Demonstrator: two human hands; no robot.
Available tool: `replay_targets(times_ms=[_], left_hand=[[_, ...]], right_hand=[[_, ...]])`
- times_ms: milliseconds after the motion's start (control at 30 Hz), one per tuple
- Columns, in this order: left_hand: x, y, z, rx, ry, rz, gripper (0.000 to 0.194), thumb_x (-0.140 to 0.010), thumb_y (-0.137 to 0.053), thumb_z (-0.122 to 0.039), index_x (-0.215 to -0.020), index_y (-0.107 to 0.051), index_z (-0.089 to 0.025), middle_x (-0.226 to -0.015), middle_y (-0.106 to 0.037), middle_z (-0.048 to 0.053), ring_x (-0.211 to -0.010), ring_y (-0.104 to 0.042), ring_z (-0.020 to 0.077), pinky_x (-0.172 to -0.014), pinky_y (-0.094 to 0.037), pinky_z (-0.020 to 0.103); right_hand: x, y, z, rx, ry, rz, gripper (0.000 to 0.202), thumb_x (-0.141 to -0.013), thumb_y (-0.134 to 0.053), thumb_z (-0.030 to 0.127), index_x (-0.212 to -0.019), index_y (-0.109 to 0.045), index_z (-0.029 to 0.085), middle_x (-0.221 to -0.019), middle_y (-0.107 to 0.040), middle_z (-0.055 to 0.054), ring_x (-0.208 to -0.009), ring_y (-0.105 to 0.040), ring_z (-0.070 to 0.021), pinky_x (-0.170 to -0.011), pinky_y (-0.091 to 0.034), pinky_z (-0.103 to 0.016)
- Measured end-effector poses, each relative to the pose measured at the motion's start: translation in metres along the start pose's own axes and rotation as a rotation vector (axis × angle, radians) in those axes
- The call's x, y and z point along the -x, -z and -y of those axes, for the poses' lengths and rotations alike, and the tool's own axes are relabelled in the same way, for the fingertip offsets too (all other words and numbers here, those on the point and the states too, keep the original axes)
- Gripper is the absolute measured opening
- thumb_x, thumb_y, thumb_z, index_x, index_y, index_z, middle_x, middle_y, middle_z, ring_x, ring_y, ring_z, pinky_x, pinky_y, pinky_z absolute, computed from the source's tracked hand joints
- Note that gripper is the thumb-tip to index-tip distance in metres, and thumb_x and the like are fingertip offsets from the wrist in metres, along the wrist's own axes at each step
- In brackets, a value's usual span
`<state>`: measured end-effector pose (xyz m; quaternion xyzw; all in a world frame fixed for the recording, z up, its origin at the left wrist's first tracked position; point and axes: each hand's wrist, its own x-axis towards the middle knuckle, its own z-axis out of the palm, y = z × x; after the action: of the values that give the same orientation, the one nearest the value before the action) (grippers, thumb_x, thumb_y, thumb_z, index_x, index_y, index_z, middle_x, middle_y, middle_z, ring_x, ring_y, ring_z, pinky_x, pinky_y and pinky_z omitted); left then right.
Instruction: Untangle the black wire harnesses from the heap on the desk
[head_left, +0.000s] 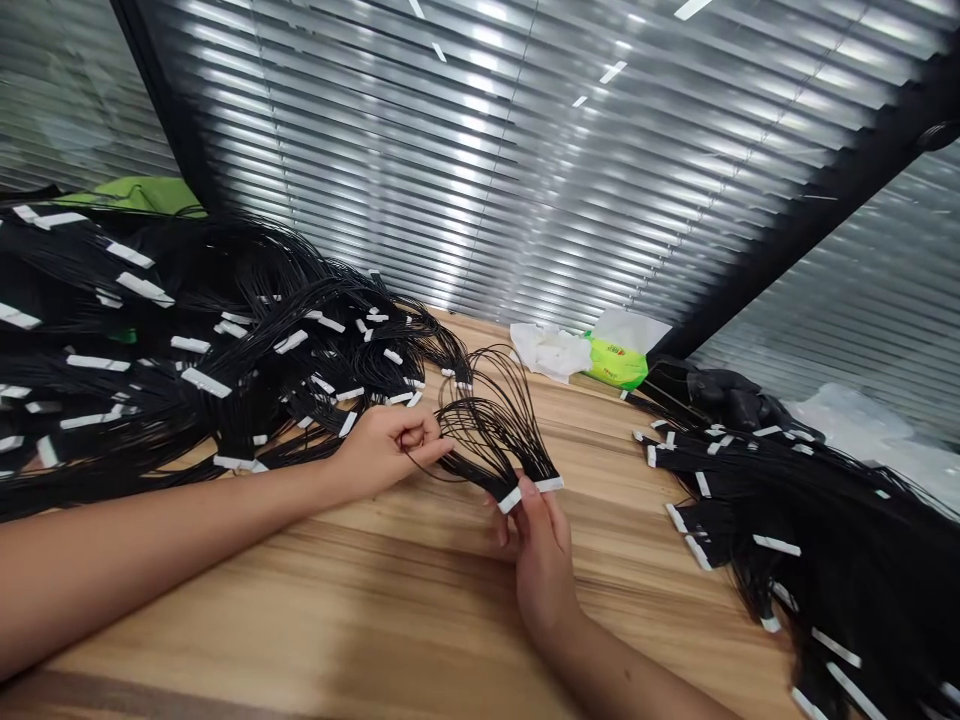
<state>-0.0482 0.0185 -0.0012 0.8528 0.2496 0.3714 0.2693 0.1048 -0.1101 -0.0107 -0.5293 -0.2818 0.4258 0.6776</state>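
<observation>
A bundle of thin black wires (480, 430) with white connectors (550, 484) arches up in front of me. My right hand (541, 560) grips it near two of the white ends, thumb on top. To the left of that, my left hand (382, 450) is closed in a pinch on what looks like a single thin black wire of the same bundle. Its fingertips are close to the looped wires, and part of the fingers is hidden behind the hand.
On the left lies a large heap of black wire harnesses (247, 300) with white ends. Another pile of black harnesses (840, 560) covers the right side. A green pack (616, 362) and white tissue (551, 350) sit at the back of the wooden table (420, 600), before metallic blinds (450, 150).
</observation>
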Motion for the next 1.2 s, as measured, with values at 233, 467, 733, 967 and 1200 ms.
replay_targets(times_ms=[233, 467, 733, 967, 1200], left_hand=[[-0.002, -0.001, 0.005, -0.173, 0.064, -0.027, 0.032, -0.084, -0.061, -0.047, -0.082, -0.070, -0.017, -0.050, -0.041, -0.007, -0.048, -0.037, 0.0066, -0.049, -0.028, 0.018], [-0.005, 0.002, 0.003, -0.014, -0.370, -0.078, 0.016, -0.087, -0.061, -0.031, -0.086, -0.071, -0.019, -0.087, -0.068, 0.005, -0.084, -0.061, 0.0153, -0.079, -0.047, 0.028], [-0.003, 0.001, 0.002, 0.127, -0.338, 0.172, 0.020, -0.085, -0.064, -0.021, -0.104, -0.066, -0.018, -0.079, -0.068, 0.003, -0.076, -0.062, 0.0124, -0.074, -0.046, 0.025], [-0.002, -0.004, 0.002, 0.109, -0.388, 0.048, 0.016, -0.086, -0.060, -0.014, -0.101, -0.065, -0.018, -0.087, -0.069, 0.004, -0.081, -0.063, 0.0121, -0.075, -0.048, 0.024], [-0.006, -0.003, -0.008, -0.015, -0.513, -0.032, 0.011, -0.088, -0.059, -0.019, -0.093, -0.068, -0.022, -0.080, -0.070, 0.001, -0.075, -0.064, 0.0113, -0.073, -0.045, 0.025]], right_hand=[[0.004, 0.006, -0.008, 0.091, -0.014, 0.091, 0.042, -0.079, -0.058, 0.060, -0.068, -0.058, 0.019, -0.055, -0.049, 0.002, -0.054, -0.042, -0.0133, -0.052, -0.036, -0.027], [0.002, 0.007, -0.011, 0.120, -0.065, 0.199, 0.042, -0.080, -0.058, 0.060, -0.073, -0.061, 0.018, -0.057, -0.055, 0.001, -0.053, -0.046, -0.0128, -0.052, -0.037, -0.026], [0.001, 0.001, -0.004, 0.134, -0.140, 0.302, 0.043, -0.077, -0.060, 0.060, -0.073, -0.059, 0.017, -0.061, -0.061, -0.001, -0.051, -0.045, -0.0111, -0.051, -0.037, -0.025], [0.002, 0.001, -0.003, 0.143, -0.120, 0.310, 0.042, -0.078, -0.058, 0.059, -0.073, -0.059, 0.018, -0.061, -0.062, -0.001, -0.051, -0.045, -0.0119, -0.050, -0.037, -0.025], [0.001, 0.000, -0.004, 0.180, -0.150, 0.354, 0.044, -0.076, -0.059, 0.063, -0.071, -0.057, 0.019, -0.055, -0.057, 0.001, -0.050, -0.045, -0.0123, -0.050, -0.038, -0.026]])
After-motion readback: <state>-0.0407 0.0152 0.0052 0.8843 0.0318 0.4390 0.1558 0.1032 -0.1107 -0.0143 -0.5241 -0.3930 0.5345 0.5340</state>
